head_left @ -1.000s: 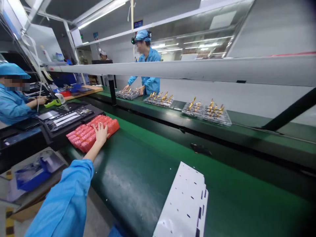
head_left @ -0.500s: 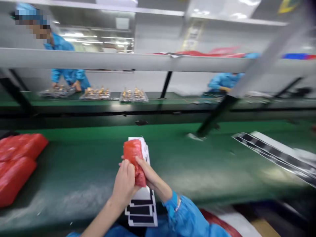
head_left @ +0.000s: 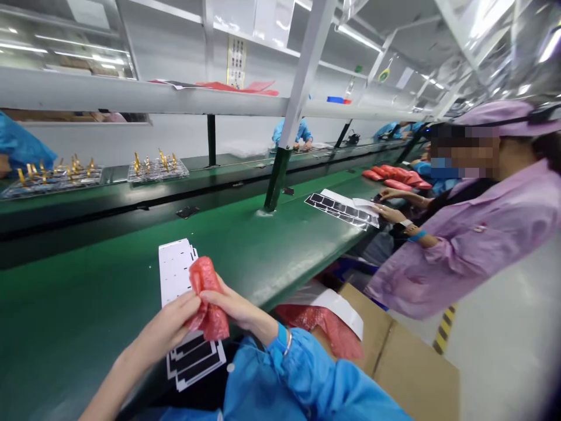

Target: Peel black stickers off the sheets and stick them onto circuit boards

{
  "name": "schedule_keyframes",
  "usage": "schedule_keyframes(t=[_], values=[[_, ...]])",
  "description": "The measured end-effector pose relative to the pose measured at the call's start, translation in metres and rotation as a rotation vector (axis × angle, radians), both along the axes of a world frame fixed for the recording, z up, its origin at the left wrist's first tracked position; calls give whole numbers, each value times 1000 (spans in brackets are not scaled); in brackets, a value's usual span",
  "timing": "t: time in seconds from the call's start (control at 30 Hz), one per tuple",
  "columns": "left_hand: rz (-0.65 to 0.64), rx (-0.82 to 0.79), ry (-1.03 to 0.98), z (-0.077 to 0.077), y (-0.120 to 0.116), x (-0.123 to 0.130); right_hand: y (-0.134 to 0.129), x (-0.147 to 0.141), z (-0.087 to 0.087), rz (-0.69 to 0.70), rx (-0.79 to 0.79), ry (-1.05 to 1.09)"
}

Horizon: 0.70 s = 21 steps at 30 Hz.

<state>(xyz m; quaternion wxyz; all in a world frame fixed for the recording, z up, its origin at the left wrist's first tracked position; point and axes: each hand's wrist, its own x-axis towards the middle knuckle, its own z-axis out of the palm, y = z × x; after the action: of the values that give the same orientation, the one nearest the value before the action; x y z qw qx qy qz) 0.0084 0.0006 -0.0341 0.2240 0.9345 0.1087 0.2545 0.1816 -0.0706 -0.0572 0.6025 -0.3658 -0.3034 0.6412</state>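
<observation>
Crinkled red plastic film [head_left: 209, 304] sits pinched between left hand [head_left: 166, 327] and right hand [head_left: 230, 305] above stiff black-patterned sheets [head_left: 175, 272].

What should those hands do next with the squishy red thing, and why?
Maybe smooth it flat. The red plastic wrap looks crumpled, and the left hand and right hand are both pinching it, right above the stack of white sheets, so flattening it there seems sensible.
</observation>
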Motion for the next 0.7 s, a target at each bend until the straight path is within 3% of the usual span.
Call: schedule_keyframes(t=[0.13, 0.2, 0.3, 0.4, 0.47, 0.53, 0.7], values=[[400, 452, -319, -10, -11, 20, 10, -12, 9, -135, 6, 21], [469, 568, -419, -9, -18, 29, 18, -17, 17, -117, -13, 78], [379, 689, -439, -3, -28, 30, 30, -17, 26, 26, -57, 123], [239, 796, -348, 6, -34, 14, 38, -18, 28, 171, -93, 133], [209, 784, -250, 11, -36, 2, 38, -23, 26, 190, -84, 136], [257, 725, -191, 13, -37, -6, 37, -30, 25, 152, -45, 144], [464, 370, -215, 11, -46, -1, 36, -43, 31, 143, 4, 238]])
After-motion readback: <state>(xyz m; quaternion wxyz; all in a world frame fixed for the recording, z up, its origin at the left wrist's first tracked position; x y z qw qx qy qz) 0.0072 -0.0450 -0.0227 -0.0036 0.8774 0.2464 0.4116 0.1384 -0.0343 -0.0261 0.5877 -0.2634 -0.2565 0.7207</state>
